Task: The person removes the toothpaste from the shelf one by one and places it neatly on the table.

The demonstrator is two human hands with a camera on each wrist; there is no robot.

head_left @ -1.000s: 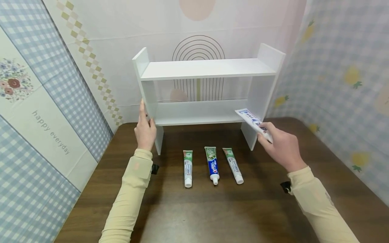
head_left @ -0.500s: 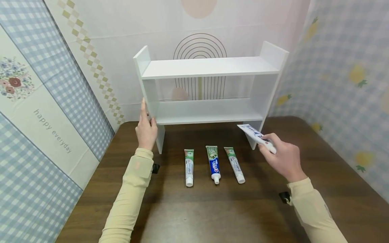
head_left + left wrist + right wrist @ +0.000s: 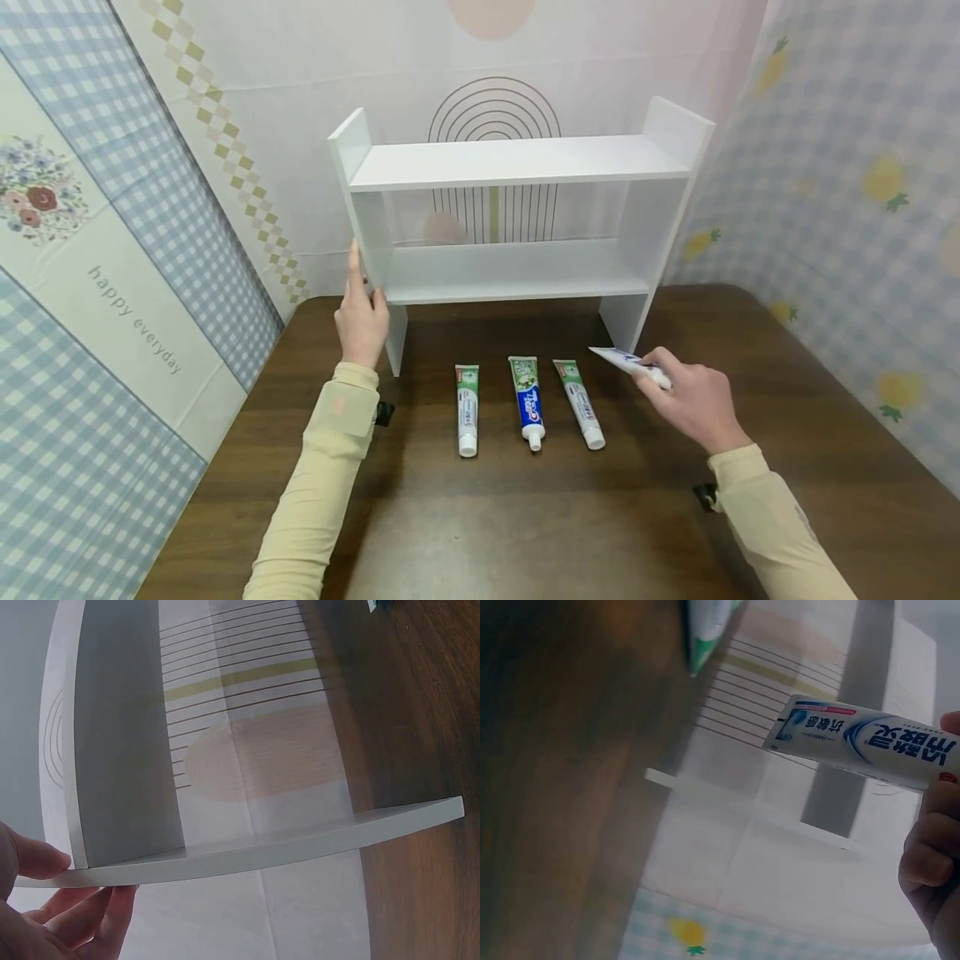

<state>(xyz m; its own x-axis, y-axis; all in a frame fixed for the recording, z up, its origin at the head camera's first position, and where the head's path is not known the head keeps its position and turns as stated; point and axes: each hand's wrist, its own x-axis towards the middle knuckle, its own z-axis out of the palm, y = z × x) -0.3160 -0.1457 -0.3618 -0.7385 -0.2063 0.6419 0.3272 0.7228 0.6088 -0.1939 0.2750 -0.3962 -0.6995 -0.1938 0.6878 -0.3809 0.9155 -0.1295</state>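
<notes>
My left hand [image 3: 362, 323] grips the left side panel of a white two-tier shelf [image 3: 517, 292]. In the left wrist view its thumb [image 3: 41, 859] lies on one face of the panel and the fingers on the other. My right hand [image 3: 693, 400] pinches a white and blue toothpaste tube [image 3: 870, 742] near its cap end, in front of the shelf's right leg. The tube's flat end points left, and the head view shows it nearly edge-on. On the table lie a green and white tube [image 3: 467, 412], a green and blue tube [image 3: 527, 404] and another green and white tube [image 3: 579, 406].
The shelf stands on a brown wooden table [image 3: 480, 525], its legs behind the row of tubes. A printed cloth [image 3: 285, 50] hangs behind it, and a checked cloth with pineapples [image 3: 840, 208] hangs at the right.
My right hand has brought the white and blue tube down from in front of the lower shelf board to lower over the table, and tipped it. My left hand stays on the side panel.
</notes>
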